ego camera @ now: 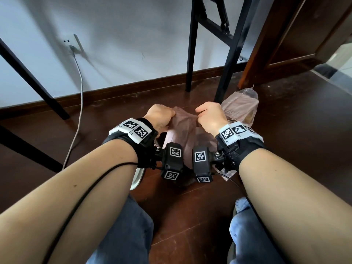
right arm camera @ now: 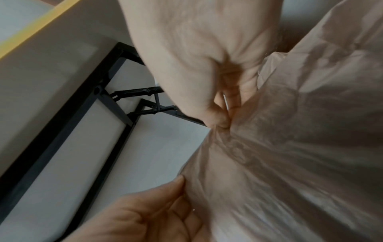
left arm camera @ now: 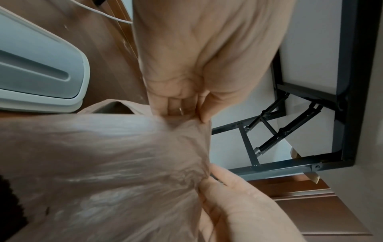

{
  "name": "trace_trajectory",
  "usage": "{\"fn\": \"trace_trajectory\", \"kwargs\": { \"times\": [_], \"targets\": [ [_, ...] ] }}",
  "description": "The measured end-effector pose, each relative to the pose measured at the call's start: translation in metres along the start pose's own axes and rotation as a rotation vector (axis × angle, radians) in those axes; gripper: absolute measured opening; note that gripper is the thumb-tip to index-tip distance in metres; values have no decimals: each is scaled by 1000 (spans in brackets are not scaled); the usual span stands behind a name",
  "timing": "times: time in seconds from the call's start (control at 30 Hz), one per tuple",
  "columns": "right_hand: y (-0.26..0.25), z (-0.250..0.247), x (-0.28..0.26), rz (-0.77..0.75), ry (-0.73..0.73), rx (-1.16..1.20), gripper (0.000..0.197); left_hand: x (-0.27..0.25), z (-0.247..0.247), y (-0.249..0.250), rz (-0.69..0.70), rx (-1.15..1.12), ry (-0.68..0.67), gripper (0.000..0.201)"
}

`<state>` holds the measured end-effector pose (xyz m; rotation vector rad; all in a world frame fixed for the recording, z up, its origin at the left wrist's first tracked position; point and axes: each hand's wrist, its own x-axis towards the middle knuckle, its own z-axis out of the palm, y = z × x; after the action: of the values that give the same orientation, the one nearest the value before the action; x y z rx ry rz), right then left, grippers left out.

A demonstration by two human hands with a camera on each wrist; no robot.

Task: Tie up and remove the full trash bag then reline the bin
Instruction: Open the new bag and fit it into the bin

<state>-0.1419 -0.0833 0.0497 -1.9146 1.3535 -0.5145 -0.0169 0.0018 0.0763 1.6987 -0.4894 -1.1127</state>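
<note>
In the head view both hands hold a thin pinkish-brown plastic bag (ego camera: 185, 128) stretched between them, low over the floor. My left hand (ego camera: 171, 113) pinches its left edge and my right hand (ego camera: 199, 113) pinches its right edge. The left wrist view shows the left thumb and fingers (left arm camera: 199, 113) nipping the bag (left arm camera: 103, 163). The right wrist view shows the right fingers (right arm camera: 222, 119) bunching the bag (right arm camera: 290, 147). A white bin lid (ego camera: 137, 178) pokes out under my left wrist; the bin itself is hidden. A second, filled bag (ego camera: 241, 107) lies on the floor behind my right hand.
Black table legs (ego camera: 227, 60) stand just behind the hands, another leg (ego camera: 36, 82) at the left. A white cable (ego camera: 81, 103) runs from a wall socket (ego camera: 73, 43) down across the dark wood floor. A brown door frame (ego camera: 266, 40) rises at the right.
</note>
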Motion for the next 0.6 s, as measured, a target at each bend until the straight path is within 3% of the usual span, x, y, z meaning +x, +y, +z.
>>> {"fn": "trace_trajectory", "kwargs": {
  "times": [0.17,0.27,0.37,0.47,0.53,0.6],
  "targets": [
    [-2,-5,-3,-59,50,-10,33,1,-1,1,-8,-45,14,16],
    [-5,-8,-5,-72,-76,-160,31,-5,-4,0,-46,-30,-182,6],
    [-12,-11,-9,25,-191,-280,21,-8,-4,-3,-96,30,-300,25],
    [-18,-10,-12,64,-154,16,24,-6,-1,-4,-21,132,-275,47],
    [-21,-9,-15,176,-220,232,29,-7,1,-3,44,168,-285,67],
    [-21,-8,-15,240,-284,291,29,-9,2,-2,61,132,-348,72]
  ]
}}
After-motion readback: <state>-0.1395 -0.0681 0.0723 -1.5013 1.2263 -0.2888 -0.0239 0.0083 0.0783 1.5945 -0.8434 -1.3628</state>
